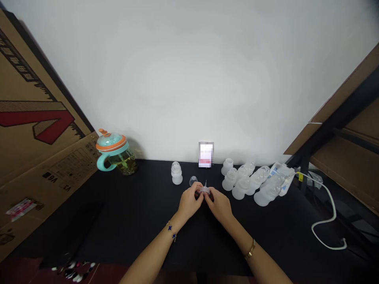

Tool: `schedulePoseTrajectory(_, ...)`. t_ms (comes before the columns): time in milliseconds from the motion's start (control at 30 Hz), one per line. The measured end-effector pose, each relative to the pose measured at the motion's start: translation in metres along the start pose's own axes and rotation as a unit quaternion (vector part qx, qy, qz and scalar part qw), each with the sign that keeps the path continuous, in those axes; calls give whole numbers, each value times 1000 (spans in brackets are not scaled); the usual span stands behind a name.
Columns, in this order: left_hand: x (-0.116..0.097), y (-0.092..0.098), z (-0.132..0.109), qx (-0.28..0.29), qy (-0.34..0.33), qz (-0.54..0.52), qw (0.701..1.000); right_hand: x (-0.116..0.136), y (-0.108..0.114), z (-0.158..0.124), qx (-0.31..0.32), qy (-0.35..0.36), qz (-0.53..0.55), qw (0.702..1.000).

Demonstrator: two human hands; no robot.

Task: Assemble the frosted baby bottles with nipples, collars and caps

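Note:
Between my two hands, above the black tabletop, is a small translucent bottle nipple in a collar ring (205, 189), its thin tip pointing up. My left hand (191, 199) pinches it from the left, while my right hand (219, 203) grips its right side. Just beyond my left fingers lies a clear dome cap (193, 181). A capped white baby bottle (177, 173) stands farther left. To the right is a group of several frosted baby bottles (241, 187), some with clear caps and some with open necks.
A teal-lidded glass pitcher (117, 156) with leaves inside stands at the left beside a large cardboard box (53, 161). A lit, blurred screen (206, 155) leans on the white wall. A white cable (333, 213) and a white-blue package (286, 179) lie at the right.

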State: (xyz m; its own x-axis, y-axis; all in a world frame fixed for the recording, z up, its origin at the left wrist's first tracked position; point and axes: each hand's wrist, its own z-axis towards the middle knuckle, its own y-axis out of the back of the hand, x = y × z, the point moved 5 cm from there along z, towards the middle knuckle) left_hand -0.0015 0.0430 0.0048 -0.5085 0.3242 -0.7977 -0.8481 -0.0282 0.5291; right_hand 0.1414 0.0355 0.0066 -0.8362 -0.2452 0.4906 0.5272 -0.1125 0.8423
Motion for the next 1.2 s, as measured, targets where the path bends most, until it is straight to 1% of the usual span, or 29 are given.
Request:
schedulePoseTrajectory(367,-2,1,-1,2,7,5,1000,1,0,-1,16,-7,0,1000)
schedulePoseTrajectory(667,-3,2,-1,-8,5,-5,1000,0,-2,-1,24,-10,-7,1000)
schedulePoseTrajectory(800,-4,2,-1,-7,12,-15,1000,0,-2,-1,21,-9,-8,1000)
schedulePoseTrajectory(1200,-3,4,-1,-25,33,-18,999,1,-3,-2,18,1,-8,1000)
